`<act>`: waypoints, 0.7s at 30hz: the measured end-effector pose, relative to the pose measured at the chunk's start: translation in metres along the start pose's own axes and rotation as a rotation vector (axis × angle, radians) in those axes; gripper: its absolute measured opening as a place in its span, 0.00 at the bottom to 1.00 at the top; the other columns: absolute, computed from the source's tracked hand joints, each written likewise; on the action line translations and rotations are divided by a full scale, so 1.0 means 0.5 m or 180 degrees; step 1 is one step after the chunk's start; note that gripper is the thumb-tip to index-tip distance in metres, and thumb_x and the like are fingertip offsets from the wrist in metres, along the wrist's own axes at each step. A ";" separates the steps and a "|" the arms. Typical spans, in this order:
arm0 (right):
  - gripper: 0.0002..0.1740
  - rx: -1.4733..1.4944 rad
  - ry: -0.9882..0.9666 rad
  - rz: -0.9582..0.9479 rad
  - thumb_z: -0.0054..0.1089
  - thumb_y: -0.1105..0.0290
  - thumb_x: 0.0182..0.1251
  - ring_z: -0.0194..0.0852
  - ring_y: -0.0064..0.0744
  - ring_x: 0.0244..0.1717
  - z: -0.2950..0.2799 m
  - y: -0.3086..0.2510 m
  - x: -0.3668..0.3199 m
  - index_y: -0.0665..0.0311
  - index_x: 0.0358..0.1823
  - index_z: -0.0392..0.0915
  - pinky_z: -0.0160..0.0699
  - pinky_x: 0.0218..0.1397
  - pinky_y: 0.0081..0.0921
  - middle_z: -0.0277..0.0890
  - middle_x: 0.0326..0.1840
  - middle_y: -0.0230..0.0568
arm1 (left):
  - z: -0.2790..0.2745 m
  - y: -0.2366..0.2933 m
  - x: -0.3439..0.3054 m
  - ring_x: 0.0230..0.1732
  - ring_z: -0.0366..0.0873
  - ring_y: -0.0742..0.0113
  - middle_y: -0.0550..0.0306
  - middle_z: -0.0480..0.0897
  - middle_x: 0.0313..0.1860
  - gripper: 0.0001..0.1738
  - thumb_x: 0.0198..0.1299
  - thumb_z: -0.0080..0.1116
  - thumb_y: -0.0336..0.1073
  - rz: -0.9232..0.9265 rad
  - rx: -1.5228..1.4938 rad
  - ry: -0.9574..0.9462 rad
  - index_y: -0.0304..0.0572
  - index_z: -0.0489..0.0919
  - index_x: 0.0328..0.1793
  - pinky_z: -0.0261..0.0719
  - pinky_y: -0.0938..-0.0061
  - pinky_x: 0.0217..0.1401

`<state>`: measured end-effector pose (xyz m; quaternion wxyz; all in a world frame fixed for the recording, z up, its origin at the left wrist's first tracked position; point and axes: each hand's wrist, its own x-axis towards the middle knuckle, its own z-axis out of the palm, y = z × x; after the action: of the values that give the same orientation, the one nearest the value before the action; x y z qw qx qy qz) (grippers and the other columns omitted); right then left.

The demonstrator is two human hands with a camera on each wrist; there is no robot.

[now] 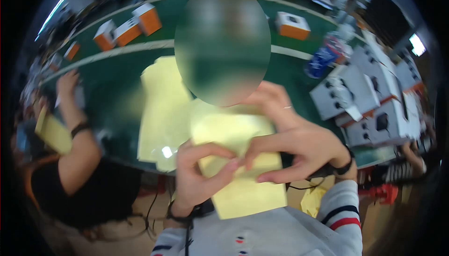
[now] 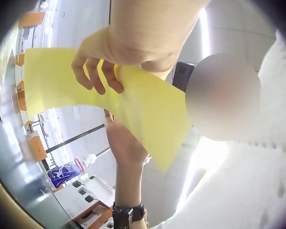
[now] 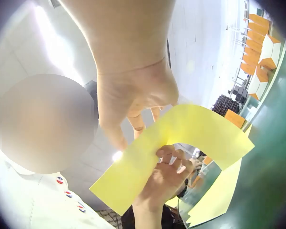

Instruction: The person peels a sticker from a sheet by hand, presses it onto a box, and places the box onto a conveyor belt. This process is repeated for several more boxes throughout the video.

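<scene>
A yellow paper sheet [image 1: 250,193] is held between both hands in front of the chest, over the near edge of the green table. At its left side the left hand [image 1: 203,174] pinches it, thumb and index finger meeting near the sheet's middle. The right hand [image 1: 306,146] grips it from the right, its index fingertip close to the left thumb. In the right wrist view the sheet [image 3: 205,126] bends in an arch, and the right hand's [image 3: 138,95] fingertips are partly hidden behind it. The left wrist view shows the left hand's [image 2: 97,76] fingers curled over the sheet.
Yellow sheets [image 1: 161,111] lie in a stack on the green table [image 1: 112,69], left of the hands. White and orange boxes [image 1: 374,94] and a blue-labelled bottle [image 1: 322,59] stand at the right. More boxes [image 1: 127,31] line the far side. At left, another person's arm [image 1: 77,115] reaches over the table.
</scene>
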<state>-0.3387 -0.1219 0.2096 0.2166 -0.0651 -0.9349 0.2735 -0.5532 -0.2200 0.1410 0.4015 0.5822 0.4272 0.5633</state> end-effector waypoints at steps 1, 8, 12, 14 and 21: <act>0.14 0.0015 0.0073 -0.0131 0.75 0.60 0.53 0.40 0.69 0.81 0.004 0.005 -0.009 0.59 0.38 0.86 0.42 0.76 0.64 0.55 0.80 0.60 | 0.007 -0.002 -0.003 0.39 0.85 0.62 0.53 0.87 0.35 0.06 0.49 0.73 0.25 0.0045 0.0152 0.0104 0.37 0.86 0.33 0.78 0.73 0.45; 0.12 0.0009 0.0441 -0.0254 0.71 0.63 0.55 0.36 0.66 0.81 0.026 0.011 -0.035 0.62 0.32 0.79 0.45 0.72 0.63 0.55 0.74 0.58 | 0.046 -0.029 -0.008 0.41 0.78 0.64 0.56 0.83 0.32 0.23 0.66 0.64 0.49 0.0049 -0.0598 0.0281 0.31 0.81 0.34 0.71 0.70 0.51; 0.11 -0.0030 0.0468 -0.0178 0.71 0.64 0.54 0.36 0.65 0.81 0.023 -0.004 -0.043 0.61 0.30 0.78 0.44 0.73 0.62 0.56 0.73 0.57 | 0.021 -0.046 -0.003 0.40 0.77 0.67 0.55 0.81 0.34 0.17 0.64 0.70 0.41 -0.0234 -0.0172 -0.0112 0.32 0.81 0.39 0.71 0.71 0.51; 0.12 -0.0212 0.0521 -0.0210 0.71 0.64 0.53 0.38 0.64 0.81 0.022 -0.003 -0.047 0.61 0.31 0.78 0.47 0.72 0.61 0.55 0.73 0.57 | 0.013 -0.057 -0.003 0.40 0.77 0.68 0.55 0.81 0.35 0.13 0.63 0.70 0.37 -0.0281 -0.0264 -0.0141 0.32 0.81 0.40 0.71 0.72 0.51; 0.16 0.0017 0.1191 -0.0239 0.74 0.63 0.56 0.54 0.55 0.75 0.012 -0.034 -0.021 0.59 0.42 0.81 0.59 0.68 0.48 0.66 0.70 0.53 | 0.005 -0.067 -0.013 0.42 0.75 0.71 0.57 0.80 0.36 0.06 0.64 0.64 0.29 -0.0641 -0.0891 0.0644 0.34 0.80 0.38 0.70 0.76 0.49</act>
<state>-0.3319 -0.1416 0.2103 0.3968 -0.0793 -0.8794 0.2509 -0.5522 -0.2154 0.1071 0.4878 0.4155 0.4390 0.6298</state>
